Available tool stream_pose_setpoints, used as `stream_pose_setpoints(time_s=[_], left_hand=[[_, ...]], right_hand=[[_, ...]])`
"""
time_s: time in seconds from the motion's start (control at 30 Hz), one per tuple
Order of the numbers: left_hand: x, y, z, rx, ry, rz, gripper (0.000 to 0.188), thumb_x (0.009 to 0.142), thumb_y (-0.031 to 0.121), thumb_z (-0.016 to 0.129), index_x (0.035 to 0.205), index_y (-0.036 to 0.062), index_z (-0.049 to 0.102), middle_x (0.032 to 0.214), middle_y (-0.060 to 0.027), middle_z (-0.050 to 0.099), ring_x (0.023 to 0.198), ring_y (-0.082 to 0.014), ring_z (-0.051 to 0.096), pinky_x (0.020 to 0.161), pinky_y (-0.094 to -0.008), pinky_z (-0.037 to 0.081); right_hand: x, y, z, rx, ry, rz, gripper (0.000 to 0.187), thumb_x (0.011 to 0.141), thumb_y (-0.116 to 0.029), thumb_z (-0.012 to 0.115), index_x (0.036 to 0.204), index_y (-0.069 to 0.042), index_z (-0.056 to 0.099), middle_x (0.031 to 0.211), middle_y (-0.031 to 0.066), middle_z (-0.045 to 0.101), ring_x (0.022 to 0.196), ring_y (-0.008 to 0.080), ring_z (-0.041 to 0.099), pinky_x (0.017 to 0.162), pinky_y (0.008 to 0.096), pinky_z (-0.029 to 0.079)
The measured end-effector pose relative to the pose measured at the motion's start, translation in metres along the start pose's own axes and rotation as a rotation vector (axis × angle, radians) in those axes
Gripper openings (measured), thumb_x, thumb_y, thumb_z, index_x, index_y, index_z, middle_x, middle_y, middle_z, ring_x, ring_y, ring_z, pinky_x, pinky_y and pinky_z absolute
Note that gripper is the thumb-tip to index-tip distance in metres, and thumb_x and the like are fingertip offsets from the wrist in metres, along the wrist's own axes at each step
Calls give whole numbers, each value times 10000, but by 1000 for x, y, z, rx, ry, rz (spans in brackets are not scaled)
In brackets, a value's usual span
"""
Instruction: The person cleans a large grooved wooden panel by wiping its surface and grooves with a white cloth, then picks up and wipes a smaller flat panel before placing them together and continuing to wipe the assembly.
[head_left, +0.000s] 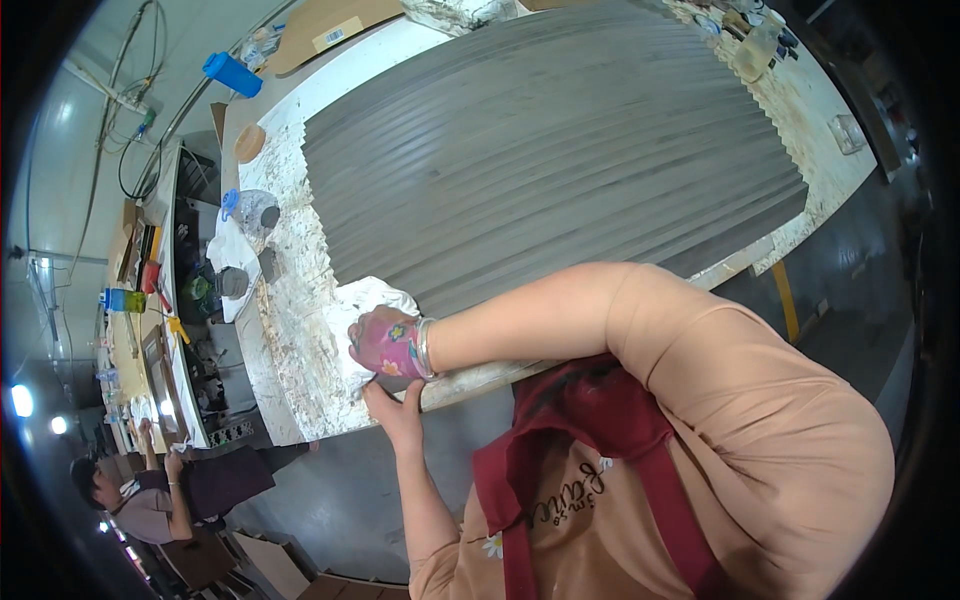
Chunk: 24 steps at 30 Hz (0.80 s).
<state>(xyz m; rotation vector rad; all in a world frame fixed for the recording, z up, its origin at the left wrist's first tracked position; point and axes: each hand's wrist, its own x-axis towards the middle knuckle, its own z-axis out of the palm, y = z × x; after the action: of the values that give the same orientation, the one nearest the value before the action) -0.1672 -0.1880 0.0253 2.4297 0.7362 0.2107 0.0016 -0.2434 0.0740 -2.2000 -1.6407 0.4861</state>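
Note:
My right hand (pixel 385 343), in a pink flowered glove with greyish stained fingers, is closed on a bunched white cloth (pixel 375 293). The cloth lies at the near left corner of a large grey ribbed panel (pixel 540 150) and partly covers that corner. Just below it, my left hand (pixel 400 412) is bare, at the table's near edge. Its thumb and forefinger are spread apart, close under the gloved hand; the other fingers are hard to see.
The panel lies on a white, stained worktable (pixel 300 395). Left of it are a clear bottle with a blue cap (pixel 232 203), a round tan lid (pixel 250 143) and a blue bottle (pixel 232 75). A glass jar (pixel 846 134) stands far right. Another person (pixel 150 500) works at a bench, left.

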Motion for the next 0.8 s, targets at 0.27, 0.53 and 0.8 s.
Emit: stream_pose_setpoints(time_s=[0.27, 0.53, 0.8], left_hand=[[2, -1, 4, -241, 68, 113, 729, 662, 87, 795, 1278, -49, 430, 1280, -229, 468, 1220, -361, 423, 1048, -420, 306], [3, -1, 2, -66, 81, 66, 807, 676, 208, 800, 1321, -53, 390, 1329, -274, 421, 1263, -426, 363, 1049, -455, 297], [7, -11, -16, -137, -122, 16, 775, 746, 165, 756, 1370, -48, 350, 1349, -236, 424, 1258, -345, 399, 1069, -393, 297]], right_hand=[[76, -22, 33, 86, 153, -74, 294, 866, -283, 488, 1037, -95, 635, 996, 160, 657, 893, 321, 651, 765, 413, 513], [-115, 127, -120, 1432, 337, 210, 418, 928, -371, 533, 1227, -78, 526, 1066, 61, 640, 932, 166, 625, 838, 329, 505], [-409, 226, -152, 1389, 1083, 543, 392, 929, -228, 557, 1250, -9, 511, 1162, 93, 620, 1030, 184, 628, 891, 322, 514]])
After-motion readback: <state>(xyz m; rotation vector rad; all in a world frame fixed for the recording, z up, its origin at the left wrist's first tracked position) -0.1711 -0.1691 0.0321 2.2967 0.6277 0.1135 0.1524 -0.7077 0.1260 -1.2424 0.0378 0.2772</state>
